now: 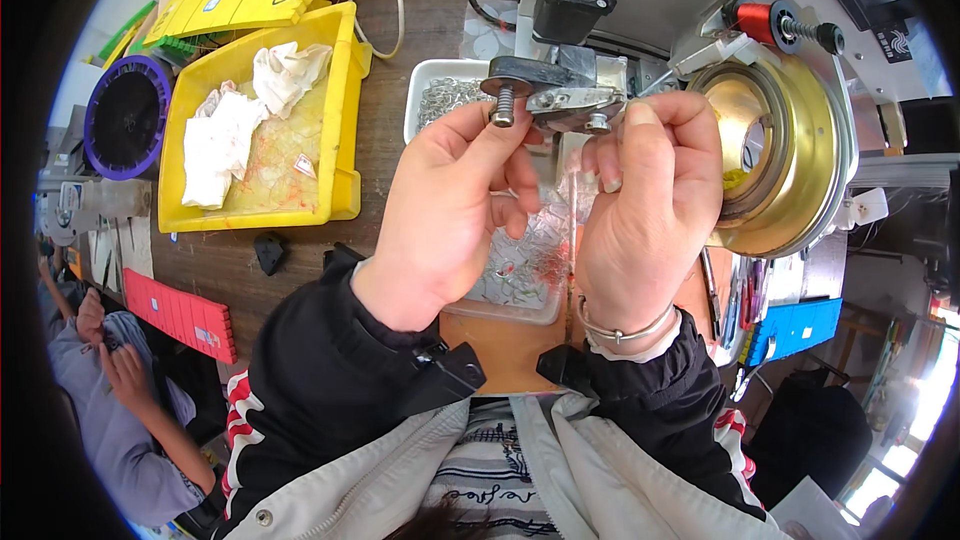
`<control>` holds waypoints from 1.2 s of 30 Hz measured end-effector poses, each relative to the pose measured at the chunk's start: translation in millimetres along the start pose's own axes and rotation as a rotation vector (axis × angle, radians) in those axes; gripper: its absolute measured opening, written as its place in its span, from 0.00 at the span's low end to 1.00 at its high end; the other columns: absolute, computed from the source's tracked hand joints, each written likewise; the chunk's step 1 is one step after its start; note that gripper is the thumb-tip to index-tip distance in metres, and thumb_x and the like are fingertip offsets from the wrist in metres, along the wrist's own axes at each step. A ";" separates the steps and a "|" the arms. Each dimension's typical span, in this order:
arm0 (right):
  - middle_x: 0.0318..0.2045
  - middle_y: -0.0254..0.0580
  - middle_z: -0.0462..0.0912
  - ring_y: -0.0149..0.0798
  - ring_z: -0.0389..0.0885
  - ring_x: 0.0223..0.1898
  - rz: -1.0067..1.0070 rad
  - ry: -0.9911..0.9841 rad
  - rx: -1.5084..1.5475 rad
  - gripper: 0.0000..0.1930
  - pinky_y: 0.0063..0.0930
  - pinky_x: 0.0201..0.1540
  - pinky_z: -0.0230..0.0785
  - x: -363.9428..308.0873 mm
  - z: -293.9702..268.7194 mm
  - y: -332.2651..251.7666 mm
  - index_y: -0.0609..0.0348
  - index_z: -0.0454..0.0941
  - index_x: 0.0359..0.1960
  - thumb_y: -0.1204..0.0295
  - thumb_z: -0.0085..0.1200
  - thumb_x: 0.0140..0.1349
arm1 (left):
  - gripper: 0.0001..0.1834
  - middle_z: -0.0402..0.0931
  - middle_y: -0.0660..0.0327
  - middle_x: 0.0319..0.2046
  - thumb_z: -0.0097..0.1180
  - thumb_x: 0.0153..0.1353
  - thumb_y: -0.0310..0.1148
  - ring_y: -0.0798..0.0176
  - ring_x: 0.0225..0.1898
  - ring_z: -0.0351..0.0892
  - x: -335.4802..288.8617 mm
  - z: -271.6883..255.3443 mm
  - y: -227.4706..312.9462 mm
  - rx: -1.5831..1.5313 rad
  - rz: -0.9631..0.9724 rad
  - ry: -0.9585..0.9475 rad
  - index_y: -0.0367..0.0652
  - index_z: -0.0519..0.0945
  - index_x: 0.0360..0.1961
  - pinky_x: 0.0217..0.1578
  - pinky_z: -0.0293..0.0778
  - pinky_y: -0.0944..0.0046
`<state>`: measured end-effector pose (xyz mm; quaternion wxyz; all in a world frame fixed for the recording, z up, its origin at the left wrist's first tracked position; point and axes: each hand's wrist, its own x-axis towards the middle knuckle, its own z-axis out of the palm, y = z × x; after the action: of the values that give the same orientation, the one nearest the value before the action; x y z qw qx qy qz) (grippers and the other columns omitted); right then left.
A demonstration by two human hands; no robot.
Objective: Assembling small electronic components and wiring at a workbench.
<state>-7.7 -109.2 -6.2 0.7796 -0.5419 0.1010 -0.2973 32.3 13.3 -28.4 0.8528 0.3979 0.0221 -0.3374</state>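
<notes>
My left hand (440,205) reaches up to a small metal clamp head (575,105) on a bench machine. Its thumb and forefinger close together beside a spring-loaded screw (505,105); whatever they hold is hidden. On the other side of the clamp, my right hand (650,200) pinches thumb against forefinger, with anything between them too small to make out. Behind the clamp sits a black motor block (572,2). A white tray (412,105) of small shiny metal parts stands behind my left hand. Below both hands lies a clear tray (500,312) with thin wire pieces and reddish strands.
A large brass-coloured spool (815,180) stands close by my right hand, under a red spool (765,25). At left, a yellow bin (345,130) holds white cloths (225,145). Pens and tools (735,290) lie at right. Another person (120,410) sits at far left.
</notes>
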 end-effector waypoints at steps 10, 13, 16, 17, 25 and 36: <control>0.27 0.27 0.73 0.16 0.65 0.25 0.009 -0.003 -0.017 0.03 0.13 0.27 0.56 -0.8 -1.1 2.9 0.60 0.69 0.37 0.79 0.51 0.68 | 0.33 0.84 0.57 0.35 0.53 0.56 0.14 0.81 0.22 0.71 -21.7 13.9 14.2 1.241 0.699 0.229 0.38 0.66 0.65 0.21 0.65 0.78; 0.27 0.27 0.73 0.16 0.64 0.25 0.001 -0.013 -0.014 0.03 0.13 0.26 0.56 -1.3 0.0 -4.7 0.60 0.69 0.37 0.79 0.50 0.68 | 0.36 0.85 0.56 0.33 0.52 0.55 0.14 0.83 0.19 0.68 -22.5 17.6 7.5 1.188 0.700 0.211 0.38 0.64 0.67 0.19 0.61 0.79; 0.26 0.27 0.73 0.16 0.64 0.25 0.017 -0.012 -0.030 0.03 0.13 0.26 0.55 -0.4 -0.5 -3.5 0.61 0.69 0.38 0.78 0.50 0.68 | 0.38 0.85 0.55 0.34 0.51 0.54 0.14 0.83 0.20 0.68 -17.9 12.4 4.9 1.118 0.671 0.188 0.39 0.63 0.69 0.20 0.61 0.79; 0.26 0.27 0.72 0.16 0.64 0.24 0.026 -0.027 -0.028 0.03 0.14 0.26 0.55 1.1 -0.7 -3.4 0.61 0.69 0.38 0.77 0.50 0.68 | 0.38 0.85 0.55 0.34 0.50 0.53 0.14 0.83 0.20 0.67 -15.3 10.7 4.5 1.115 0.678 0.187 0.39 0.63 0.69 0.20 0.61 0.79; 0.25 0.29 0.68 0.22 0.62 0.24 0.079 -0.060 -0.026 0.05 0.19 0.29 0.57 -5.5 -6.3 -7.5 0.62 0.69 0.40 0.73 0.47 0.72 | 0.32 0.84 0.56 0.40 0.51 0.56 0.16 0.81 0.28 0.73 -8.6 4.5 20.3 1.112 0.775 0.255 0.37 0.68 0.65 0.27 0.67 0.78; 0.26 0.28 0.70 0.20 0.64 0.24 0.561 -0.318 0.160 0.04 0.15 0.27 0.55 -36.3 -57.6 -31.1 0.61 0.67 0.43 0.73 0.46 0.74 | 0.21 0.77 0.63 0.45 0.67 0.42 0.23 0.58 0.44 0.77 -5.5 12.8 6.8 1.594 1.467 -0.133 0.49 0.88 0.42 0.42 0.73 0.61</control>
<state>-75.5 -140.9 -6.6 0.8772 -0.4696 0.0996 0.0103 29.1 10.6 -13.5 0.3423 0.7347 -0.4929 0.3164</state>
